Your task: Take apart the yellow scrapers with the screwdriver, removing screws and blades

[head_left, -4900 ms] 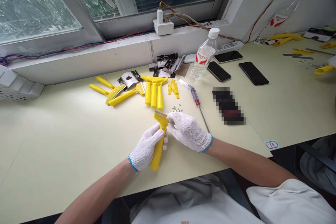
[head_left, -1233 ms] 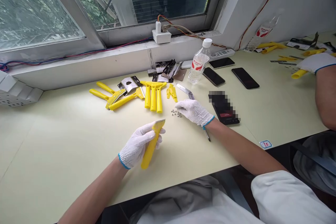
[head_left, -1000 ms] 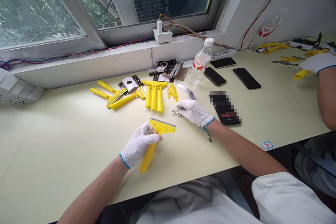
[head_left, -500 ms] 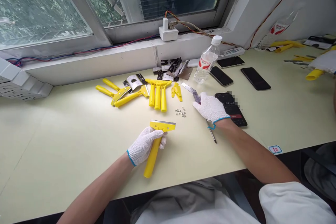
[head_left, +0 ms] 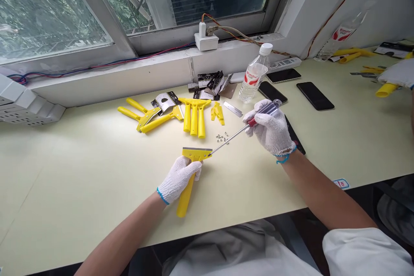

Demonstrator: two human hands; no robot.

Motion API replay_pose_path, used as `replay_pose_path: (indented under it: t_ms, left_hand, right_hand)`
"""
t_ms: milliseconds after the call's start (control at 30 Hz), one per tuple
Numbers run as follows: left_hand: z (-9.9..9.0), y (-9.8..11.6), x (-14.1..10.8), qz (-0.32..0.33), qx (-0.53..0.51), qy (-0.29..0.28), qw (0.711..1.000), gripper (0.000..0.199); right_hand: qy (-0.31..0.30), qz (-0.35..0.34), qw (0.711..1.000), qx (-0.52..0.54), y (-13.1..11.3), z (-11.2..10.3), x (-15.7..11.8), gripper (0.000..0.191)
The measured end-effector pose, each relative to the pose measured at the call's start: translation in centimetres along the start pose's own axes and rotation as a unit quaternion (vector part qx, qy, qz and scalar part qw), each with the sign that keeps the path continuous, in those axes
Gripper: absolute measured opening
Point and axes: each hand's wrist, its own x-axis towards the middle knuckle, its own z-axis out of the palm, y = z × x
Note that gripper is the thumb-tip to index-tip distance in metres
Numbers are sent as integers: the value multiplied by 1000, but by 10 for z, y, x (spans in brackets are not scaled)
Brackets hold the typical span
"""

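Note:
My left hand (head_left: 181,177), in a white knit glove with a blue cuff, is closed round a yellow scraper (head_left: 186,198) below its head. A thin metal blade edge runs along the top of that head. My gloved right hand (head_left: 270,129) grips a screwdriver (head_left: 231,138) by its clear and red handle. The shaft slants down to the left, and its tip is at the right end of the scraper head, close to a small screw; whether they touch I cannot tell. Several small screws (head_left: 221,138) lie behind the shaft. A loose metal blade (head_left: 233,109) rests farther back.
Yellow scraper handles (head_left: 194,116), small yellow parts (head_left: 217,113) and finished-looking scrapers (head_left: 161,121) lie behind my hands. A water bottle (head_left: 254,75) stands near several phones (head_left: 315,95). Black-and-white packaging (head_left: 210,86) lies by the sill. Another person's gloved hand (head_left: 397,75) is at far right.
My right hand has picked the screwdriver up off the table and swung its tip left to the scraper head. The scraper in my left hand has shifted slightly left.

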Motion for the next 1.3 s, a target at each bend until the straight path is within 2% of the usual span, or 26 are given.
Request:
replay_pose_path:
  t_ms: [200, 633, 933, 1133, 1300]
  left_hand:
    - [0, 7, 0, -19, 27, -5, 999, 33]
    - [-1, -3, 2, -9, -28, -1, 1000, 30]
    - [-1, -5, 4, -8, -33, 1, 999, 31]
    - [-2, -10, 6, -38, -89, 26, 995, 31]
    - [0, -4, 6, -37, -63, 35, 997, 30]
  right_hand:
    - [-12, -47, 998, 37, 9, 8, -3, 34]
    - [-15, -43, 999, 26, 12, 7, -4, 38]
    - [19, -43, 999, 27, 16, 12, -3, 31]
    - [88, -41, 995, 15, 26, 19, -8, 34]
    - [107, -104, 989, 1, 29, 27, -16, 33]
